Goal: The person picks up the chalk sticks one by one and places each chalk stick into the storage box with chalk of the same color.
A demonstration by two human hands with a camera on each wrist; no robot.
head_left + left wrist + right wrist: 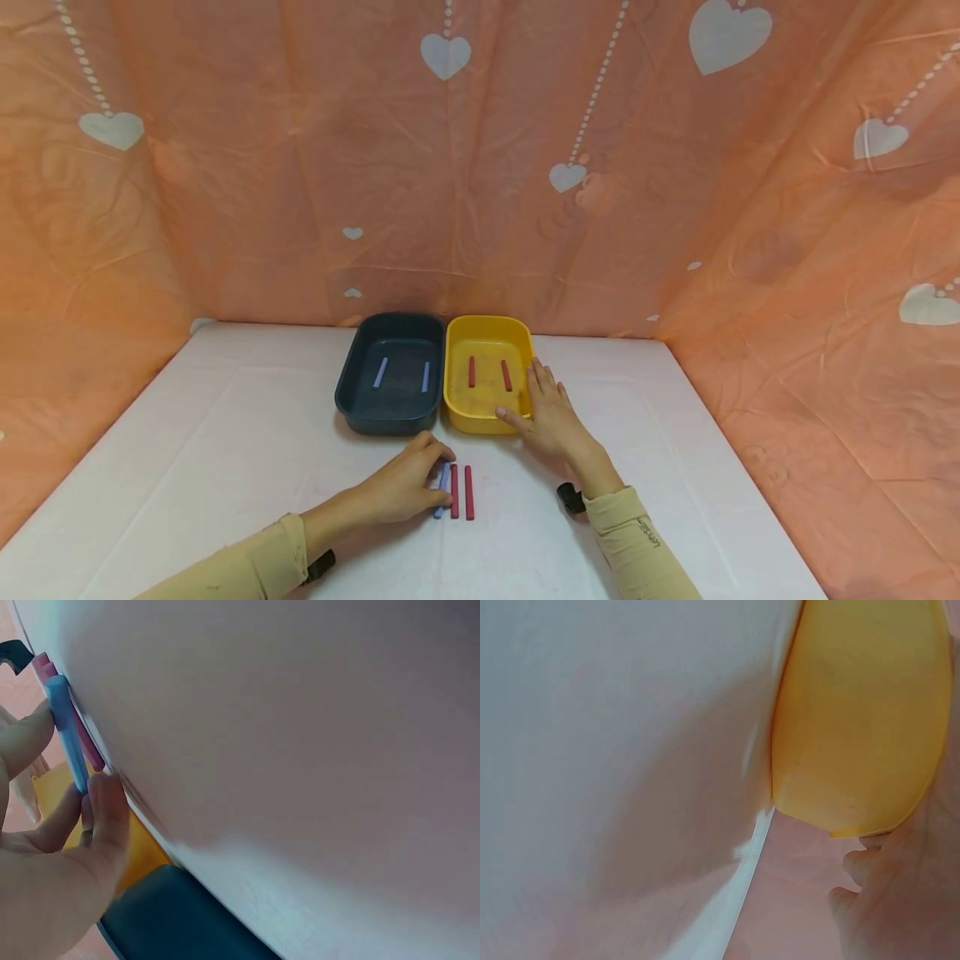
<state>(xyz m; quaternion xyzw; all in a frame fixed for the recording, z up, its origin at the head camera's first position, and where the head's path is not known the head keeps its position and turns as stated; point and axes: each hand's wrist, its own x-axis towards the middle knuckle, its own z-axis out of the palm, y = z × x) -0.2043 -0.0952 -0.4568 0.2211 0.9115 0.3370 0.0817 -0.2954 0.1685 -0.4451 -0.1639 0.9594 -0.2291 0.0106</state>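
My left hand (408,483) pinches a blue chalk stick (67,735) between thumb and fingers, low over the white table in front of the trays. Two red chalk sticks, the nearer one (454,493) right beside the blue one and the other (469,493) to its right, lie side by side. With fingers spread, my right hand (553,421) rests on the right side of the yellow tray (483,425), its thumb at the front rim. Two red sticks, one on the left (472,372) and one on the right (506,376), lie inside that tray.
A dark blue-grey tray (388,423) stands left of the yellow one, close against it, and holds two blue chalk sticks, a left one (381,372) and a right one (426,377). Behind the table (225,417) hangs an orange curtain (337,167) with white hearts.
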